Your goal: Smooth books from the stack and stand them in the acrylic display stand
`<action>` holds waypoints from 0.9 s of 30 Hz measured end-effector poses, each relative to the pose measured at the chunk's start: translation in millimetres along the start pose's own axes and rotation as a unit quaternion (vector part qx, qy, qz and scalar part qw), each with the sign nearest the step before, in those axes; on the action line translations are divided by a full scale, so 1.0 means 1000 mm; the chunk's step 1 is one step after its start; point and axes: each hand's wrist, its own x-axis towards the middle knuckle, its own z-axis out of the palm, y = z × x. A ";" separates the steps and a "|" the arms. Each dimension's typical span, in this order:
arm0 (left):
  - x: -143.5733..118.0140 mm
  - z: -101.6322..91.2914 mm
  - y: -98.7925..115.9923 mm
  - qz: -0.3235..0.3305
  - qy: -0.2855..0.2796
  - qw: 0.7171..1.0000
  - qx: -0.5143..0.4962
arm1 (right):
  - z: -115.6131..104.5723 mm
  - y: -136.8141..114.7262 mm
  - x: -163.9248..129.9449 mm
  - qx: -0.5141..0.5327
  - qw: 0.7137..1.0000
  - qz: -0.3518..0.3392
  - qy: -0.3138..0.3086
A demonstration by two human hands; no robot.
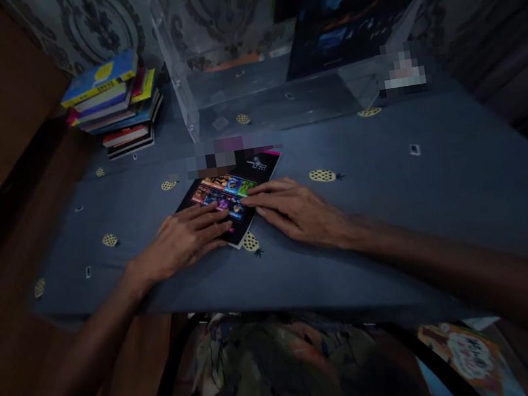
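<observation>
A dark book (259, 167) with rows of small colourful pictures on its cover lies tilted on the cloth-covered table, its upper part blurred by pixelation. My left hand (190, 235) rests on the lower left of the cover, fingers stretched out and flat. From the other side, my right hand (295, 210) touches the cover's right edge with extended fingertips; its thumb side faces the book. Neither hand is wrapped around it, and the underside of each palm is hidden.
Blue cloth with pineapple prints covers the table (375, 208). At the back left stands a stack of books (115, 101). A clear acrylic holder (181, 91) stands at the back, with a large dark book (354, 6) leaning in it. Below the front edge lies a colourful packet or book (471, 359).
</observation>
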 end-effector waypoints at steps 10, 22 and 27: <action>0.001 -0.009 0.002 -0.008 -0.007 0.999 -0.033 | 0.002 -0.015 -0.008 0.080 0.995 -0.050 0.013; 0.009 -0.012 0.004 -0.019 0.002 0.999 -0.046 | 0.000 -0.029 -0.012 -0.049 0.975 -0.201 -0.081; 0.034 -0.007 -0.003 -0.004 -0.030 0.998 -0.046 | -0.003 -0.031 -0.012 -0.067 0.972 -0.201 -0.098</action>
